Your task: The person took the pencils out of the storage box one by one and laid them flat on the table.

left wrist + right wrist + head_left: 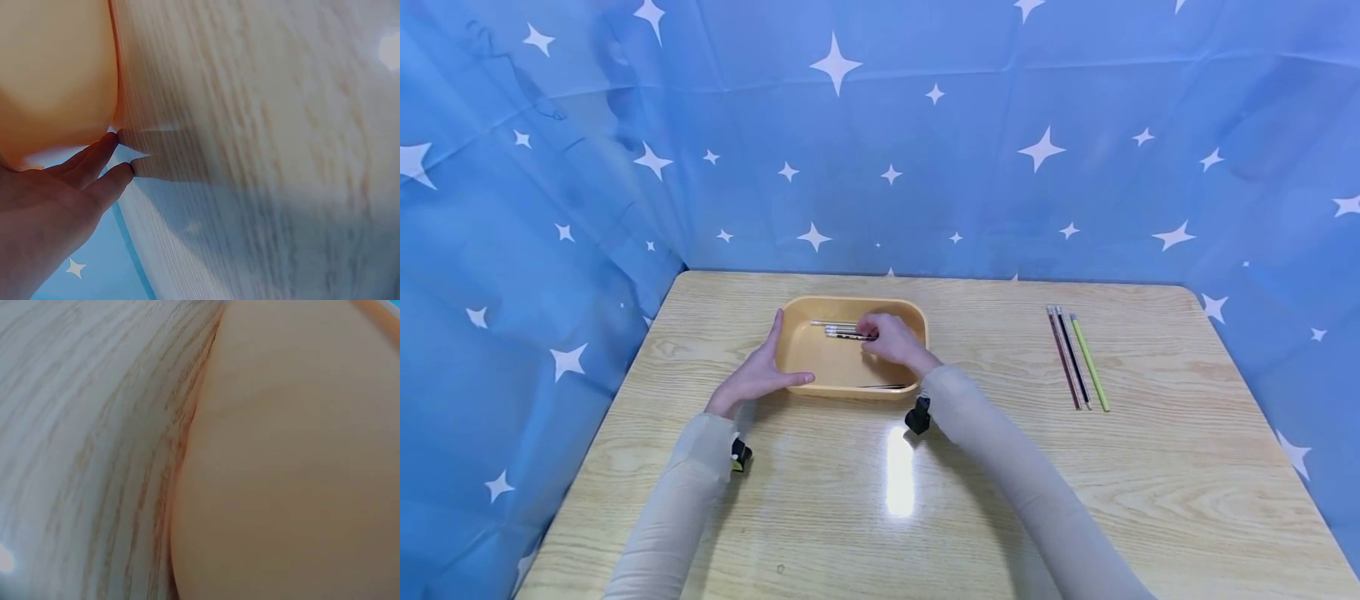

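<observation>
A shallow yellow-orange tray [827, 367] sits near the far side of the table. My left hand [763, 368] lies against its left end, the fingers along the outer side and the thumb reaching over the front rim; in the left wrist view, fairly straight fingers touch the tray wall [56, 75]. Inside the tray, my right hand [891, 339] has curled fingers on the right part of several pencils [842, 331] lying side by side; its fingers hide their right ends. A thin dark item [887, 386] shows by the front wall. The right wrist view holds only tray wall [287, 456] and table.
To the right, on the wooden table [1187, 467], lie a dark red pencil [1063, 358], a black pencil [1074, 358] and a lime-green pencil [1090, 363], roughly parallel. A blue curtain with white stars [925, 167] hangs behind and beside the table.
</observation>
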Tool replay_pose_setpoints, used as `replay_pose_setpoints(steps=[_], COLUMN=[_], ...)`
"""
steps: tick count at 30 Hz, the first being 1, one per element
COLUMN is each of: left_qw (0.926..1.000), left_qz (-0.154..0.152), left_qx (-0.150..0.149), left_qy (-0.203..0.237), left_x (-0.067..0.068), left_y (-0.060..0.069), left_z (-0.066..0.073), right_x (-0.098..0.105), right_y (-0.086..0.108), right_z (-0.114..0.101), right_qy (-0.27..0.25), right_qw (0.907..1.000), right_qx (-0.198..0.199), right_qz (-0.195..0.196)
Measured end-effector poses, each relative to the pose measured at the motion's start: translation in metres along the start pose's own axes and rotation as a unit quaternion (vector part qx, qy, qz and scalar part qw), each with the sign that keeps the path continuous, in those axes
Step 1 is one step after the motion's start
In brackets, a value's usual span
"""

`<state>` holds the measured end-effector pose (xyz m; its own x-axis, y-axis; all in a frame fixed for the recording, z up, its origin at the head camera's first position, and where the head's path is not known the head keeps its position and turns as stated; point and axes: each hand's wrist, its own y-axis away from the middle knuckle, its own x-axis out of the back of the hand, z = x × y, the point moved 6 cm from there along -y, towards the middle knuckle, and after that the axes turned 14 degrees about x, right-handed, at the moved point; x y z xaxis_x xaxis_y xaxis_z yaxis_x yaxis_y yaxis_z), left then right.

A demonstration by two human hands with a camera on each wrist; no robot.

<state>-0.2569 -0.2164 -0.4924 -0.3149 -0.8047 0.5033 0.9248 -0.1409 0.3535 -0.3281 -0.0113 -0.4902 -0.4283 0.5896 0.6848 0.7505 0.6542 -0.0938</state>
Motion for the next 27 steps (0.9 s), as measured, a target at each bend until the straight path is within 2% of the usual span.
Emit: replay_pose_setpoints(steps=[16, 27], left_qw=[0.9997, 0.9997], left_qz=[-0.004, -0.004], left_qx=[0.011, 0.019], left_qy=[0.019, 0.014], left_x=[-0.0004, 0.0], left_y=[-0.0017, -0.0006], left_z=[-0.0023, -0.0012], right_x=[-0.0069, -0.0048], right_y=[0.0019, 0.0017], right_z=[0.0009, 0.0012], right_qy=[0.049, 0.055], right_qw=[0.9984, 0.9978], right_qx=[0.006, -0.008], right_qz=[-0.029, -0.035])
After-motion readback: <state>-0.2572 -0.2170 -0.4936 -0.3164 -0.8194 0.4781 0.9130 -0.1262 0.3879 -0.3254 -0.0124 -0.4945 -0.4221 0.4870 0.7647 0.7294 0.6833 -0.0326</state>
